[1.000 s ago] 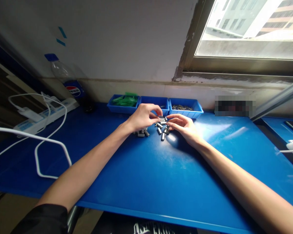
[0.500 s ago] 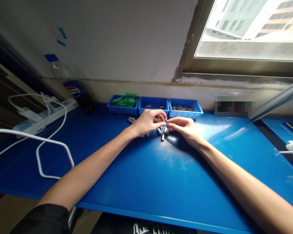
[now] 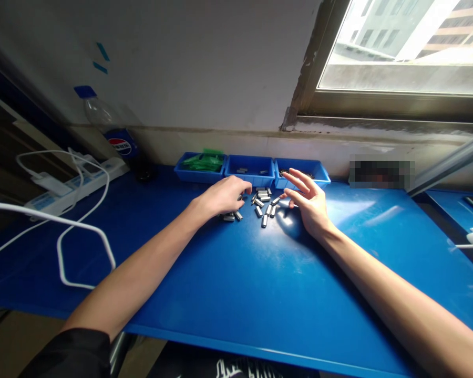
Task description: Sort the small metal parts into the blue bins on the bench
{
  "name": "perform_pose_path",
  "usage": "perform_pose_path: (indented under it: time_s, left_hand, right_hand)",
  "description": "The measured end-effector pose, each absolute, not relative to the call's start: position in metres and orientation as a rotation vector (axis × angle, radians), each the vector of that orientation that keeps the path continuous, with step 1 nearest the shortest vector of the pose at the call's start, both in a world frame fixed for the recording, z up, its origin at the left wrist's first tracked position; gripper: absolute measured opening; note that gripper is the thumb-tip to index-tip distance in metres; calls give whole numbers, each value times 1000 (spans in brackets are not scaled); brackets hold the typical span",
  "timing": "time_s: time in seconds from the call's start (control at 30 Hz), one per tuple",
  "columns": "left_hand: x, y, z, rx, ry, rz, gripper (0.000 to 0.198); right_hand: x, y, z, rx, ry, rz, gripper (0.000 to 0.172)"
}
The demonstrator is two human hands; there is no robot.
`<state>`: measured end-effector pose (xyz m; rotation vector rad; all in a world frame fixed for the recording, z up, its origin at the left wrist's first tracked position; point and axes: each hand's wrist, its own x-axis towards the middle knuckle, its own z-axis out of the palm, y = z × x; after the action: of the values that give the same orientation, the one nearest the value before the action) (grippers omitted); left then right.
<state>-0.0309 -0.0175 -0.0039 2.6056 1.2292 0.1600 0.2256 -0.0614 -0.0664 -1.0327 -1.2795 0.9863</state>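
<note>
Several small grey metal pieces (image 3: 262, 202) lie scattered on the blue table (image 3: 240, 283) in front of three blue bins. My left hand (image 3: 219, 198) rests palm down at the left edge of the pile. Its fingers curl over a few pieces and hide whatever is under them. My right hand (image 3: 309, 203) is lifted just right of the pile with its fingers spread, and its fingertips reach toward the right bin (image 3: 319, 173). I see nothing clearly held in it.
The left bin (image 3: 199, 168) holds green parts and the middle bin (image 3: 249, 169) a few metal pieces. A cola bottle (image 3: 118, 137), a white power strip (image 3: 73, 182) and a looping white cable (image 3: 82, 224) lie to the left. A window is at the upper right.
My two hands, pinched together over the pile before, have parted. The left hand dropped onto the table beside the pieces. The right hand opened and lifted toward the right bin.
</note>
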Motion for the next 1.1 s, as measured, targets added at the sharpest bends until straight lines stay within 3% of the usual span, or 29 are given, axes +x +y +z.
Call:
perform_pose_path:
  time_s: [0.3, 0.6, 0.93, 1.1]
  left_hand:
    - [-23, -17, -20, 2601, 1298, 309, 27]
    - [-20, -20, -17, 2612, 1399, 246, 30]
    - [-13, -18, -12, 2128, 1047, 860, 17]
    - [-11, -22, -8, 1897, 954, 902, 29]
  right_hand:
    - [222, -62, -65, -1037, -1288, 1040, 53]
    - [222, -63, -64, -1026, -1255, 1082, 51]
    - [221, -63, -64, -1032, -1281, 1087, 45]
    - [219, -69, -59, -1035, -1388, 1165, 40]
